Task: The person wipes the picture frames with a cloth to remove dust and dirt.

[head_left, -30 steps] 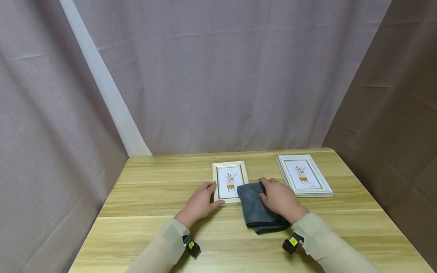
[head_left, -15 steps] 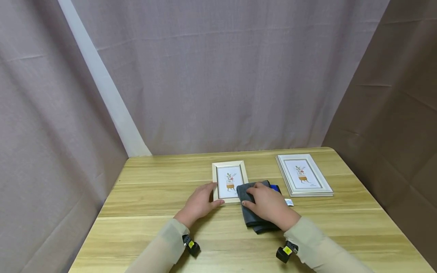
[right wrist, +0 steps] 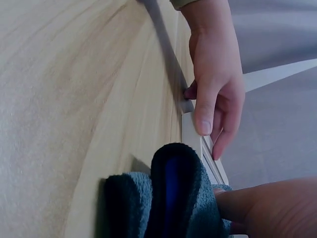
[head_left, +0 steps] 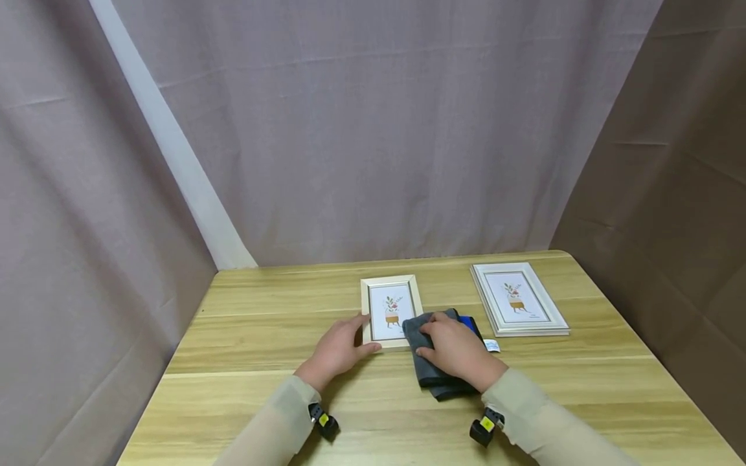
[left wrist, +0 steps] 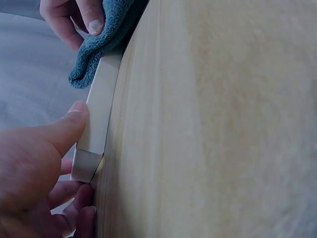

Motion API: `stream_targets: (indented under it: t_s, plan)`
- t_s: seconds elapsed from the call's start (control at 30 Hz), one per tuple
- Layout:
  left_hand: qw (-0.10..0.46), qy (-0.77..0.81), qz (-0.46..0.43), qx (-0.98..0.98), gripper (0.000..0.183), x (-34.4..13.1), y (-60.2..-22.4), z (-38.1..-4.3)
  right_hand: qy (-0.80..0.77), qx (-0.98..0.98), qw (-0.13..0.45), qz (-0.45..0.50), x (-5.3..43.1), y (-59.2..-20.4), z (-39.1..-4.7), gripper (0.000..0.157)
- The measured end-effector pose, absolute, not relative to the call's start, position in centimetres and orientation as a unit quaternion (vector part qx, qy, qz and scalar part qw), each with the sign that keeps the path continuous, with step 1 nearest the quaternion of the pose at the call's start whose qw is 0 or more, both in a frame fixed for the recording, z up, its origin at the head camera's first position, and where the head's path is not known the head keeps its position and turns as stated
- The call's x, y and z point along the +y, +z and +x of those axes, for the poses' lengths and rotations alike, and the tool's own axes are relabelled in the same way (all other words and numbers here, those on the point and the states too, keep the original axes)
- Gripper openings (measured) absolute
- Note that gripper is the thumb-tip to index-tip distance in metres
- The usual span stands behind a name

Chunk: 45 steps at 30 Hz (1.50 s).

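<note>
A cream picture frame (head_left: 393, 304) with a potted-flower print lies flat on the table. My left hand (head_left: 338, 349) holds its lower left corner, thumb on the near edge and fingers along the left side. Over the frame's lower right corner lies a folded grey cloth (head_left: 427, 370), dark-edged, with a blue inside and a small white tag (head_left: 492, 345). My right hand (head_left: 457, 349) pinches this cloth from above between thumb and fingers. The right wrist view has the cloth's folded edge (right wrist: 173, 198) close up; the cloth and hand hide part of the frame there.
Farther right lies a stack of white picture frames (head_left: 556, 317), the top one bearing a similar print. The wooden table (head_left: 245, 323) ends at grey curtains (head_left: 373, 142) behind and on the left, and a brown one (head_left: 670, 213) on the right.
My right hand has shifted left across the cloth and now pinches it nearer the frame. The blue inside and white tag have come into sight. My left hand stays at the frame's corner.
</note>
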State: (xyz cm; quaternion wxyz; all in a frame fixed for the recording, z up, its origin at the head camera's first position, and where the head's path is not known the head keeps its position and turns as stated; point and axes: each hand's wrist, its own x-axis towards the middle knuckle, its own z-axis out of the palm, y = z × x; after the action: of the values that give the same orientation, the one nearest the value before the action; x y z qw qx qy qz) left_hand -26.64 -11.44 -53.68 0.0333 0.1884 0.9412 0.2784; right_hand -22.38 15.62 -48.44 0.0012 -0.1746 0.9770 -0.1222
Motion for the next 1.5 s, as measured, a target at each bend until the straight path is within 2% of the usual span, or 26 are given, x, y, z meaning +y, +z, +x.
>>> stream_targets:
  t_s: [0.57,0.8,1.5]
  plan:
    - [0.038,0.276,0.200,0.939,0.076,-11.7,-53.0,-26.6,-0.113,0.970,0.035,-0.213,15.9,-47.6,-24.6,0.043]
    - [0.032,0.276,0.202,0.939,0.076,-11.6,-53.1,-26.7,-0.087,0.966,0.059,-0.234,15.8,-46.6,-26.5,0.041]
    - [0.030,0.285,0.209,0.935,0.075,-12.0,-53.5,-26.6,-0.072,0.972,0.104,-0.197,15.3,-46.5,-33.0,0.045]
